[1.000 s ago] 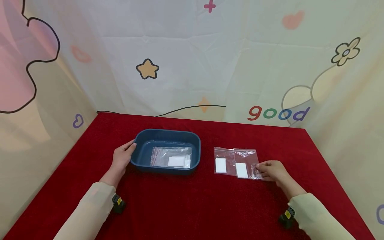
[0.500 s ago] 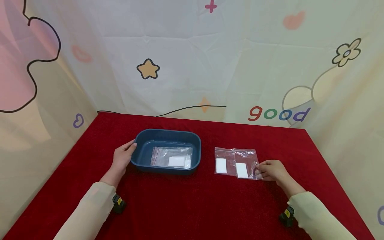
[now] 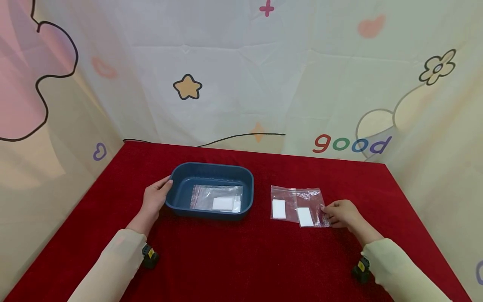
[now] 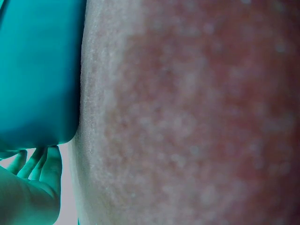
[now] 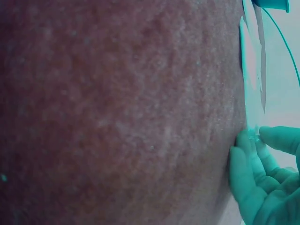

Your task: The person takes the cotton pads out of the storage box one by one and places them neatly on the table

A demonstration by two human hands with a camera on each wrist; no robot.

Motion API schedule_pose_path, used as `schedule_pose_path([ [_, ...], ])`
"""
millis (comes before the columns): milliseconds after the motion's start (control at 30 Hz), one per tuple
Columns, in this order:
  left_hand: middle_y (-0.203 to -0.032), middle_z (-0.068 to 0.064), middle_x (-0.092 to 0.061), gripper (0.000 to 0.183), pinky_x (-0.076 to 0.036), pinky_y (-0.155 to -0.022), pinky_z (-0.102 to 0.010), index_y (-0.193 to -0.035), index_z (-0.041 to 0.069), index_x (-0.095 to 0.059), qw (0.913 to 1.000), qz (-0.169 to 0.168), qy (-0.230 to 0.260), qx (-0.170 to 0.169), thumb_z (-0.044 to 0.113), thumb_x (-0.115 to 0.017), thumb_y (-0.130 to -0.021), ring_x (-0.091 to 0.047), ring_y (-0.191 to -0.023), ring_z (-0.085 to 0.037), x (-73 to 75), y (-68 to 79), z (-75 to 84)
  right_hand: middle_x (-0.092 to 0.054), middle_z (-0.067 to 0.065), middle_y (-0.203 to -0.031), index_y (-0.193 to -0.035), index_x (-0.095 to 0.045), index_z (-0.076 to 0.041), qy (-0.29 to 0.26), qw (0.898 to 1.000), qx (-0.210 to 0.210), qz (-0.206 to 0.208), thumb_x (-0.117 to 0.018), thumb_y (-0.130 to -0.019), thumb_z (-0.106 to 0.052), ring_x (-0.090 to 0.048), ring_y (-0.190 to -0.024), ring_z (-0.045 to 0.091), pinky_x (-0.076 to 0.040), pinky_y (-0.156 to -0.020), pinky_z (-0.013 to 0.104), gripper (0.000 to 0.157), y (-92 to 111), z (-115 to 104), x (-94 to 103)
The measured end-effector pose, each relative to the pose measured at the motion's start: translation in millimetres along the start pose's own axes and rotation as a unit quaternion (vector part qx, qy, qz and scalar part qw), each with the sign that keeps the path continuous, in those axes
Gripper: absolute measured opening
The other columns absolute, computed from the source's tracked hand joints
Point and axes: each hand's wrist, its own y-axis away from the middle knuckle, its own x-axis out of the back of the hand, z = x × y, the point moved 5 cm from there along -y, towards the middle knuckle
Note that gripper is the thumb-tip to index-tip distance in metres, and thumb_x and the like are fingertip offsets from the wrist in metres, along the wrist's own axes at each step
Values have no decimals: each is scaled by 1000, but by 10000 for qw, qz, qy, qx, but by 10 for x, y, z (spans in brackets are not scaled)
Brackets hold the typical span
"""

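My left hand grips the left end of a blue rectangular tub, thumb at the rim and fingers along the outer wall. In the left wrist view those fingers lie against the tub's end. Inside the tub are clear zip bags with white cards. To the right, two clear zip bags lie partly overlapping on the cloth: the left bag and the right bag, each with a white card inside. My right hand pinches the right bag's right edge between thumb and fingers.
A red cloth covers the table. Behind and at both sides hangs a pale printed curtain. A small black camera is strapped at each wrist.
The right bag's edge has lifted slightly in my right hand, and its card has shifted and tilted a little. My left hand and the tub keep their place.
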Motion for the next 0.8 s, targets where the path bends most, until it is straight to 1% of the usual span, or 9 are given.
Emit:
schedule_pose_path([
  [67,-164,-19,-38,51,-38,-122,-49,-157,6,-41,10000,-1,-12,8,26,-46,-110,-40,-149,-35,0,2,4,-73,12,-86,-111,-65,17,75,10000,-12,17,-60,-101,-16,-69,-75,12,-64,-73,40,35,-4,0,9],
  [167,-165,-19,-37,51,-37,-123,-49,-157,6,-40,10000,-31,-29,10,26,-46,-110,-38,-150,-36,1,2,5,-74,11,-87,-111,-66,16,51,9999,-93,10,-60,-101,-17,-70,-78,15,-64,-76,42,35,-17,18,18],
  [300,-165,-19,-36,51,-37,-123,-49,-157,6,-39,10000,-52,-39,11,26,-46,-110,-37,-151,-36,4,2,3,-74,5,-83,-109,-68,14,-33,9999,-152,-56,-61,-101,-17,-70,-79,15,-63,-77,42,33,-35,54,24],
  [500,-165,-19,-36,51,-37,-123,-49,-157,5,-40,10000,-8,-30,4,24,-47,-110,-37,-151,-36,9,-6,-11,-71,-4,-78,-104,-71,8,4,9999,-99,-107,-62,-101,-17,-67,-76,11,-61,-73,37,27,-59,96,23],
  [800,-165,-19,-37,51,-38,-122,-49,-157,6,-40,10000,26,-51,43,27,-47,-110,-39,-150,-36,4,-20,-19,-71,0,-78,-100,-71,8,286,9996,-74,-32,-62,-101,-16,-65,-73,11,-60,-70,36,26,-80,92,31],
])
